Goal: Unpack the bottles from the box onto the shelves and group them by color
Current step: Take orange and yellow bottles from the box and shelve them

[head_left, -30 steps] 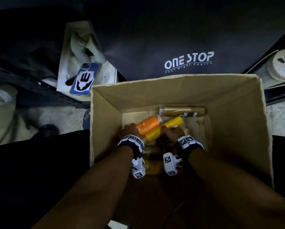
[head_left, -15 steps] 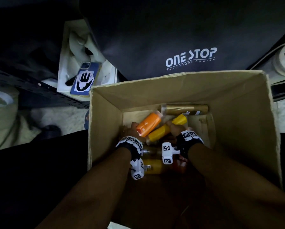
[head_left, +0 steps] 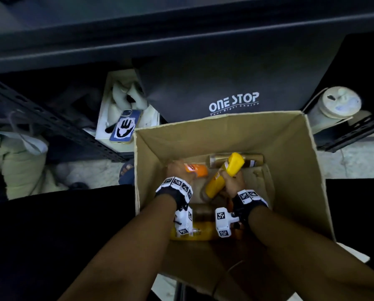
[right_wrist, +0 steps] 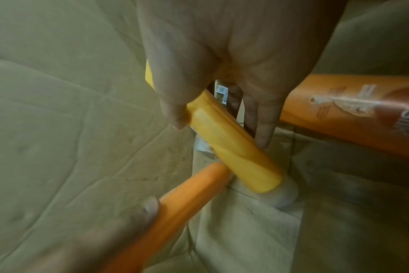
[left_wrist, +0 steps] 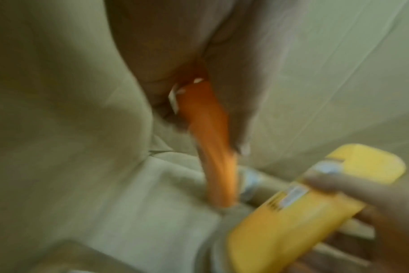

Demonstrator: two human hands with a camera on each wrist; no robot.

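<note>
The person stands over the cardboard box (head_left: 294,170) and has both hands down inside it. The left hand (head_left: 177,169) has its fingers curled around an orange bottle (head_left: 198,170), which lies almost flat near the box's 10 o'clock corner. The right hand (head_left: 231,181) wraps its grip around the middle of a yellow bottle (head_left: 224,174); this one is tilted, with its wide end pointing toward 1 o'clock and raised off the bottom. In the right wrist view the thumb and fingers (right_wrist: 261,129) are seen closing on the yellow body from both sides.

More bottles remain in the box: a brown bottle (head_left: 253,160) lying along the far wall at 12 o'clock, and another yellow one (head_left: 203,232) at 6 o'clock, partly hidden under the wrists. A second orange bottle (right_wrist: 353,114) shows at 3 o'clock in the right wrist view.

The step in hand, I judge, is taking the two bottles out, one per hand. The next move calls for lifting both straight up past the box walls without knocking them together, then carrying them to the dark shelves (head_left: 181,29) at 12 o'clock. Orange and yellow must go to separate groups.

A phone (head_left: 125,127) lies at 10 o'clock outside the box.
</note>
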